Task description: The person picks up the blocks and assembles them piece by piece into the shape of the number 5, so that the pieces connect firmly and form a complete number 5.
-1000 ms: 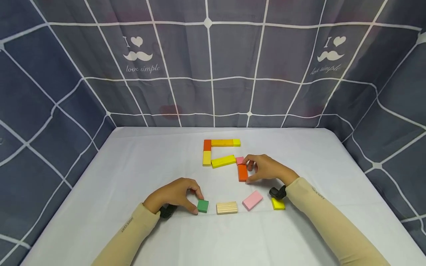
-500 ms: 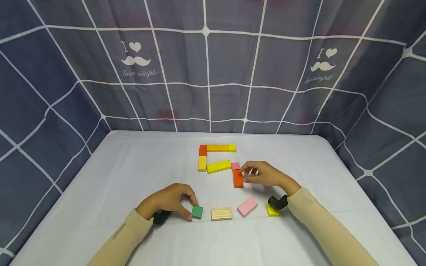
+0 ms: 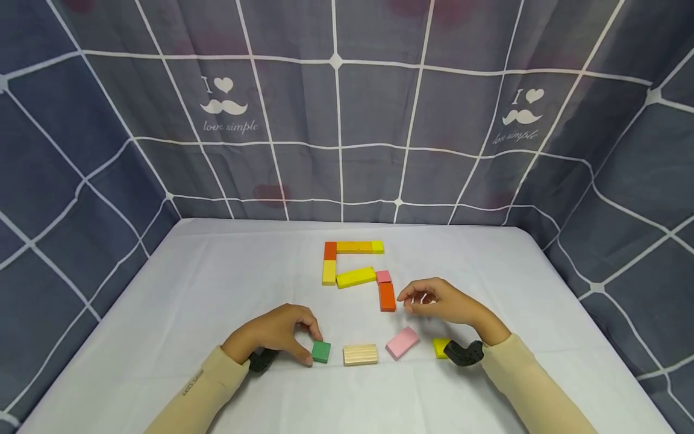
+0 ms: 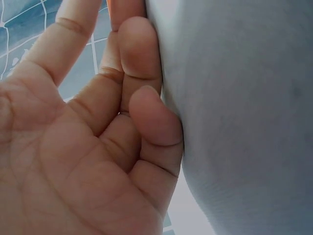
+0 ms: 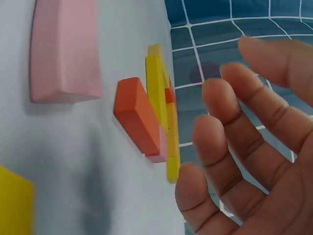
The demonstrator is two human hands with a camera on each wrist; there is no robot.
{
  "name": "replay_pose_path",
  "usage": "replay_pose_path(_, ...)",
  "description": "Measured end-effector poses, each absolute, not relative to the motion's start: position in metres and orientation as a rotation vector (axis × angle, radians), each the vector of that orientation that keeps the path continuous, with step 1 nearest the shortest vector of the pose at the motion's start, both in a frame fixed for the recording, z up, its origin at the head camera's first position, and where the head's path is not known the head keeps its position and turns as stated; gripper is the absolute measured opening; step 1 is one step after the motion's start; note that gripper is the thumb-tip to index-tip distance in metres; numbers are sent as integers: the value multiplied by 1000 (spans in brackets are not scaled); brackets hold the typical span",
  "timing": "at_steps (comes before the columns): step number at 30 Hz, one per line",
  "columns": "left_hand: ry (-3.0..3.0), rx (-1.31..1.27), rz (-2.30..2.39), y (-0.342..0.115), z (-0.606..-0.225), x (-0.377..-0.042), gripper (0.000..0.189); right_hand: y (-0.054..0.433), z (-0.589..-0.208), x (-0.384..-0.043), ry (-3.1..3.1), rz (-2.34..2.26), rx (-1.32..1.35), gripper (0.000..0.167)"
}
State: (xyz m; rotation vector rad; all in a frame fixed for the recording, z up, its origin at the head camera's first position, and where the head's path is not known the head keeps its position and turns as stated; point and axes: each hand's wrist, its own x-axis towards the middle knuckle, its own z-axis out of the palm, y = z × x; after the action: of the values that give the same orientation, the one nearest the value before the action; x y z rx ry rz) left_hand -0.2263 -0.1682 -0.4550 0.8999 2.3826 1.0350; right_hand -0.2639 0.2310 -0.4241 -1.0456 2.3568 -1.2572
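Observation:
In the head view my left hand [image 3: 279,333] rests on the table beside a small green block [image 3: 321,352]. Its thumb tip lies at the block's left edge and its index fingertip at the far edge. The left wrist view shows this hand's other fingers loosely bent against the white cloth; the green block is hidden there. My right hand [image 3: 441,299], fingers relaxed and holding nothing, hovers just right of an orange-red block [image 3: 387,298]. That block ends a line with a small pink block [image 3: 383,276] and a slanted yellow block [image 3: 356,277]. In the right wrist view a gap separates fingers and orange-red block [image 5: 134,112].
The line continues through a pale yellow block [image 3: 329,273], a red-orange block [image 3: 330,251], an amber block [image 3: 354,248] and a lime block [image 3: 377,247]. Nearer lie a striped wooden block [image 3: 360,355], a pink block [image 3: 403,343] and a yellow block [image 3: 441,348], partly behind the right wrist camera.
My right hand has let go of the orange-red block and drawn back to the right. My left hand keeps its place by the green block. The head view has shifted slightly.

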Motion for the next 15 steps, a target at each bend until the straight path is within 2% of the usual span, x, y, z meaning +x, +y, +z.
replay_pose_path(5, 2383, 891, 1031, -167, -454, -225, 29, 236, -434, -259, 2288, -1268, -1059, 18)
replay_pose_path(15, 2383, 870, 1043, -165, -453, -224, 30, 244, -449, -253, 2232, -1192, -997, 32)
